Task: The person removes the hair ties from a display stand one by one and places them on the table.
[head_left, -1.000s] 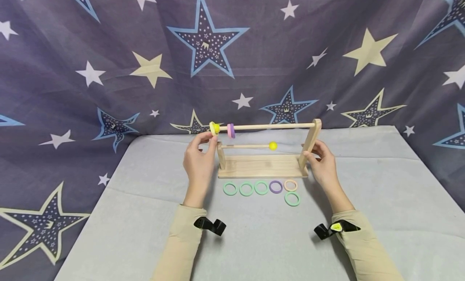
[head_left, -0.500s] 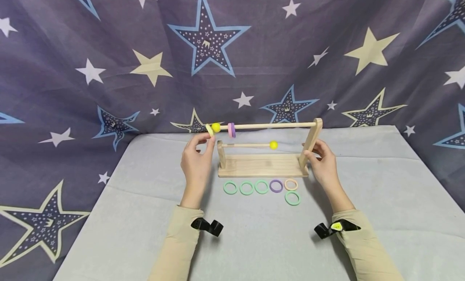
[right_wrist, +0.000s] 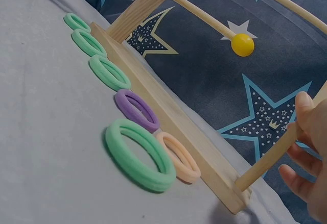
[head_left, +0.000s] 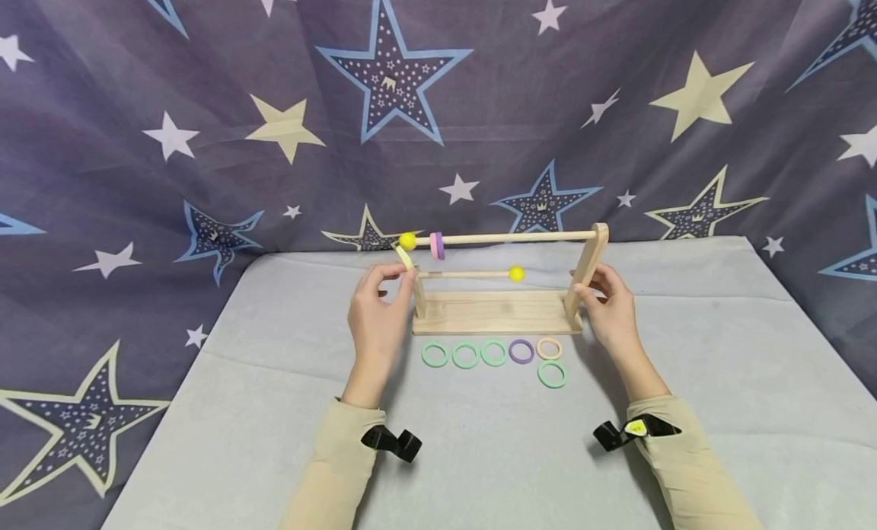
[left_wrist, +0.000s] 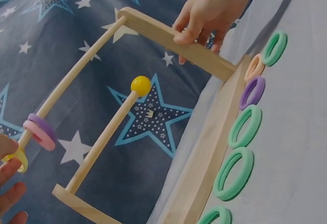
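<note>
My left hand [head_left: 377, 309] pinches a pale yellow ring [head_left: 404, 257] between thumb and fingertips. The ring sits just below the yellow ball [head_left: 407, 241] that tips the upper rod [head_left: 514, 238] of a wooden stand. A pink ring [left_wrist: 41, 136] and a purple ring [left_wrist: 43, 125] hang together on that rod. At the stand's other end, my right hand [head_left: 610, 305] grips the tall upright [head_left: 587, 267], thumb in front and fingers behind. A shorter rod [head_left: 466, 275] with its own yellow ball [head_left: 517, 273] points toward this upright from the short post [left_wrist: 84, 208].
Along the front of the stand's base [head_left: 496, 311] lie several green rings [right_wrist: 104, 72], a purple ring [right_wrist: 137, 110] and a peach ring [right_wrist: 179, 157]. One green ring [head_left: 552, 374] lies nearer me. A star-patterned cloth [head_left: 438, 96] rises behind the table [head_left: 479, 461].
The yellow ring has gone from overlapping the upper rod's ball, out to its left, then down below it, with my left hand. My right hand keeps its grip on the upright.
</note>
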{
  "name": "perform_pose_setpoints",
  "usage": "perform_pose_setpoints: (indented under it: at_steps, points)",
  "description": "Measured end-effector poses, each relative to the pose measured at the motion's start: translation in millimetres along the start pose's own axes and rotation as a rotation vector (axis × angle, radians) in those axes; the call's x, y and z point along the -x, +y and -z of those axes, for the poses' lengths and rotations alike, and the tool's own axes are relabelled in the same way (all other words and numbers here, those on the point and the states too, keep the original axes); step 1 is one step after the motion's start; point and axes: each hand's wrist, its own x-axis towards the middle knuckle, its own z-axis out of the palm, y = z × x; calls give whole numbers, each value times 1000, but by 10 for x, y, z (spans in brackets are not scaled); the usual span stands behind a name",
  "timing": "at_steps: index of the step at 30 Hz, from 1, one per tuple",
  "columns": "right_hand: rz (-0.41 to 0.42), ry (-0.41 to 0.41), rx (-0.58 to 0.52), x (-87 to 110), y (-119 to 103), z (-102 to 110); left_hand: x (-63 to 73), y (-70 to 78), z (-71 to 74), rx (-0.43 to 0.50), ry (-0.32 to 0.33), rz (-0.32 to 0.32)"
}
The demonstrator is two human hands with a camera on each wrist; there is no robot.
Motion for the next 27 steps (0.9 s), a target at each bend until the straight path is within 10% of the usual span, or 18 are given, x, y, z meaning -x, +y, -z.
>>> perform_pose_setpoints:
  at_steps: [27]
  points:
    - [-8,-7,1,7,0,10,329,-53,-124,16,-464,-235]
